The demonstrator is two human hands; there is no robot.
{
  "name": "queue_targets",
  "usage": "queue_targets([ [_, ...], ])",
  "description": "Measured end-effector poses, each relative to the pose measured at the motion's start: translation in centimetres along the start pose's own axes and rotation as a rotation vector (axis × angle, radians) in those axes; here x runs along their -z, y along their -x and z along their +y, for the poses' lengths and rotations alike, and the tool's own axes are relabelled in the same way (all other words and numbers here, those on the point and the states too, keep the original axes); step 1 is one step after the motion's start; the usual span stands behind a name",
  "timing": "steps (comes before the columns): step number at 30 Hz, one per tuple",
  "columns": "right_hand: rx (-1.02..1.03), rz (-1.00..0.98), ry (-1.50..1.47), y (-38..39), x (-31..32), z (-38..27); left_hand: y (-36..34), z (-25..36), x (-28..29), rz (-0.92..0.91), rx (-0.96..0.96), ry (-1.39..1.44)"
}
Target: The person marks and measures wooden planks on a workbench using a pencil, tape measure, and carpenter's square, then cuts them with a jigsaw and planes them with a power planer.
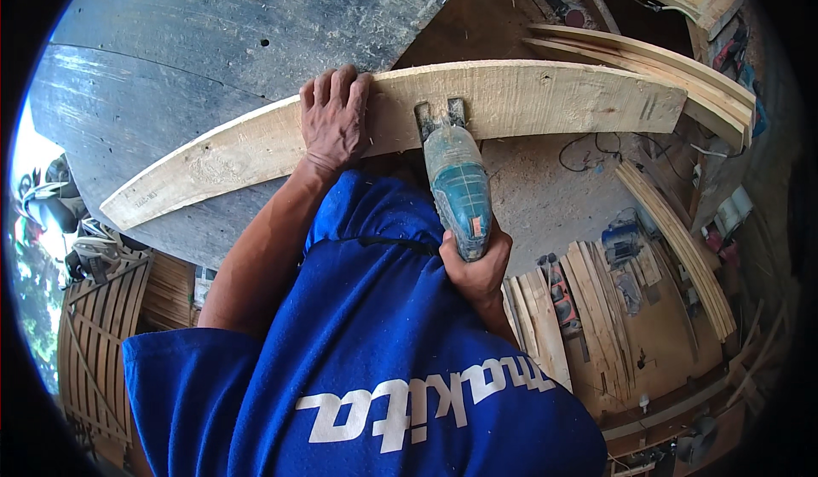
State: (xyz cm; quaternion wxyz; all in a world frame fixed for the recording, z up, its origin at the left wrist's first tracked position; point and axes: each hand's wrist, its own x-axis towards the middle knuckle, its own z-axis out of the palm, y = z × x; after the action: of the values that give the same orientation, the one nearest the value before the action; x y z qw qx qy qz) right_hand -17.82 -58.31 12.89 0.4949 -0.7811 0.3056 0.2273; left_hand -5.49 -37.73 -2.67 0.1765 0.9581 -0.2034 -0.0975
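A long, curved wooden board lies crosswise in front of me. Its left part rests on the dark worktop, and the right end reaches out past the worktop's edge. My left hand grips the board left of its middle, fingers curled over the far edge. In my right hand is a teal, dusty jigsaw, held by its rear body. The jigsaw's forked metal base sits on the board just right of my left hand. The blade is hidden.
The scuffed dark worktop fills the upper left. Curved wooden strips lie beyond the board's right end, and another curved piece is farther down. Several loose planks lie at lower right, near a blue power tool. Cords trail across the dusty floor.
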Motion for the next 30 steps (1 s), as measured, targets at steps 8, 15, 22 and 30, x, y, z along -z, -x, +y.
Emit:
queue_targets([
  [8, 0.014, 0.002, -0.022, -0.3, 0.0, -0.3, 0.1, 0.0, 0.0, -0.019, 0.012, 0.005],
  [15, -0.009, 0.002, 0.004, -0.6, 0.1, -0.9, 0.1, -0.1, -0.2, -0.035, 0.01, -0.001],
  [22, 0.001, -0.003, 0.009, -1.0, 0.1, -1.2, 0.1, -0.2, -0.1, -0.022, 0.01, 0.009],
  [30, 0.031, 0.025, 0.062, -1.1, 0.1, -1.6, -0.1, 0.0, 0.3, -0.019, 0.014, 0.041],
])
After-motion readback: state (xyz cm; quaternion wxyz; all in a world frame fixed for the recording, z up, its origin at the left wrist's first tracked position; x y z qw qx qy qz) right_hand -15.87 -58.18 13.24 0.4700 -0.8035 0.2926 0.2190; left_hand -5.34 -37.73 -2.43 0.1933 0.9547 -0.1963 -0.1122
